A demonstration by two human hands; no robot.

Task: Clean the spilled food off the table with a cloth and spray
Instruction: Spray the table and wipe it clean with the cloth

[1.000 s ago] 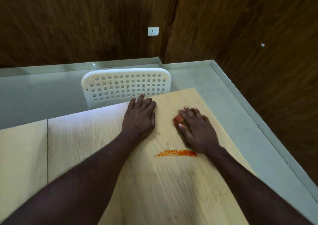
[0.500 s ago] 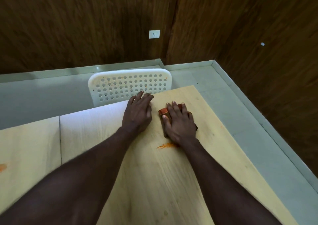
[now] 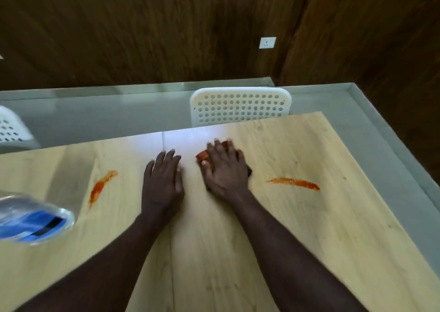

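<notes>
The big tabletop [image 3: 214, 252] has two red food smears, the left smear [image 3: 101, 187] near a clear bottle [image 3: 31, 216] with a blue label and the right smear [image 3: 294, 183] far off. The left hand [image 3: 163, 185] lies flat, fingers [image 3: 164, 162] straight and close together, likely to lean on. The right hand [image 3: 223, 172] presses flat, spread fingers on the small red cloth [image 3: 202, 155] between the smears, likely to rub hard.

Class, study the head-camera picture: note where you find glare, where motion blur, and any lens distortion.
Head view, glare: a pale patch washes out the table near its far edge; head view, blur: the right hand and red cloth under it are smeared, as is the clear bottle at the left edge; head view, distortion: the table's edges splay outward.
</notes>
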